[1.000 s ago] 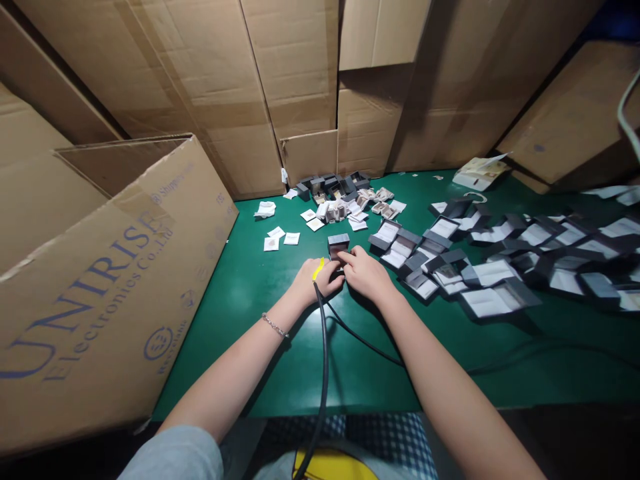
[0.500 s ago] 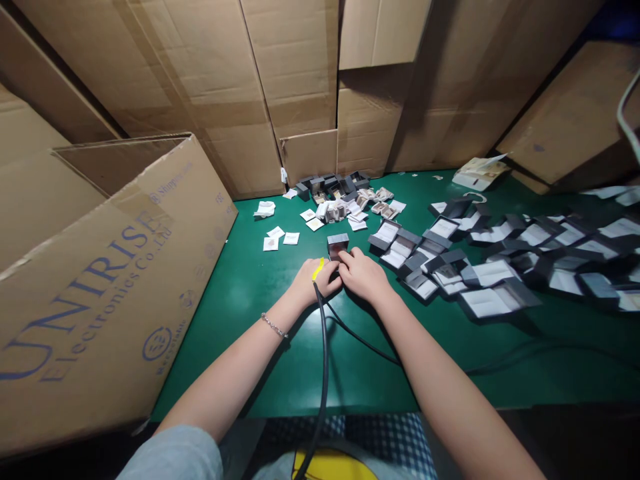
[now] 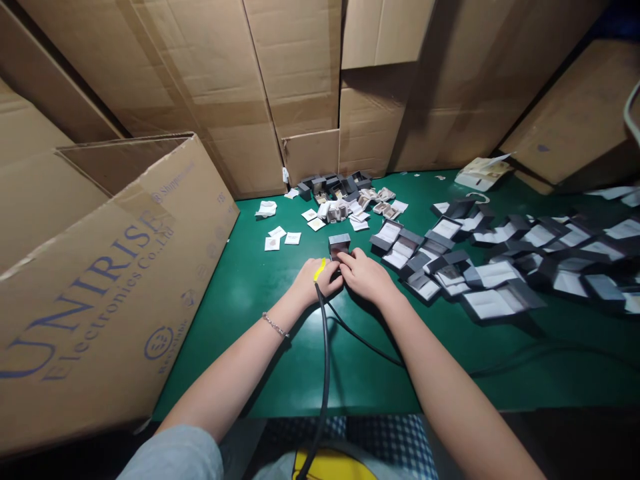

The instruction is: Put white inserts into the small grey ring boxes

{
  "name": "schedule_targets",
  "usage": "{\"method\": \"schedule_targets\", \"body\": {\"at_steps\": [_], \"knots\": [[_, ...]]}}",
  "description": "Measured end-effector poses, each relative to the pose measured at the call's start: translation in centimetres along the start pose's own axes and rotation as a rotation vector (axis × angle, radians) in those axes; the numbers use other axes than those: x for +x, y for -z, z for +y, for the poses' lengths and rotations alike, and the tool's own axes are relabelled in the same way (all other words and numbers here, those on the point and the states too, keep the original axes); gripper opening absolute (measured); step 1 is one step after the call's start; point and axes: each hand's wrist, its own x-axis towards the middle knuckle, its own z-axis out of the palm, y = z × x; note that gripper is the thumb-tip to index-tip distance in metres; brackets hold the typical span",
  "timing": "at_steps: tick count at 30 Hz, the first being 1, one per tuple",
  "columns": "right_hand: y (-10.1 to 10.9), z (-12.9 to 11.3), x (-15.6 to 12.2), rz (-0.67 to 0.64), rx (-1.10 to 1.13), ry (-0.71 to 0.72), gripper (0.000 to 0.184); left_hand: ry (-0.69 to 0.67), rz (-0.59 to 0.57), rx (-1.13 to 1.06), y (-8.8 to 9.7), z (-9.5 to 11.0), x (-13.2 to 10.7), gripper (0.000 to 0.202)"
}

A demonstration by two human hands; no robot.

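Observation:
A small dark hinged box (image 3: 339, 241), like a jewelry box, stands with its lid raised on the green table (image 3: 230, 347). My left hand (image 3: 319, 280) closes round its left and near side, with yellow tape on the back of the hand. From the right, my right hand (image 3: 364, 272) has its fingers bent onto the front of the same box. Both hands cover the box's lower part, so its inside is mostly hidden. Behind it lies a heap of white paper cards and pale inserts (image 3: 335, 211) with several dark boxes (image 3: 327, 185).
Many open dark boxes with white linings (image 3: 493, 300) spread over the table's right side. A large carton (image 3: 115, 280) stands at the left, and stacked cartons (image 3: 210, 80) wall the back. A black cable (image 3: 325, 360) runs from my left hand toward me. Loose cards (image 3: 293, 238) lie left of the box.
The view has shifted very slightly. Both hands stay on the small box with nearly the same grip.

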Motion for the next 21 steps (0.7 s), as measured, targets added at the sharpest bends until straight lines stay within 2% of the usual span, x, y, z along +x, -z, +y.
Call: {"method": "schedule_targets", "body": {"at_steps": [14, 21], "knots": [[-0.57, -0.76, 0.46, -0.022, -0.085, -0.075, 0.037, 0.006, -0.007, -0.019, 0.38, 0.16, 0.05, 0.024], [-0.46, -0.37, 0.39, 0.042, -0.055, -0.088, 0.034, 0.012, 0.001, -0.017, 0.27, 0.08, 0.07, 0.026]]}}
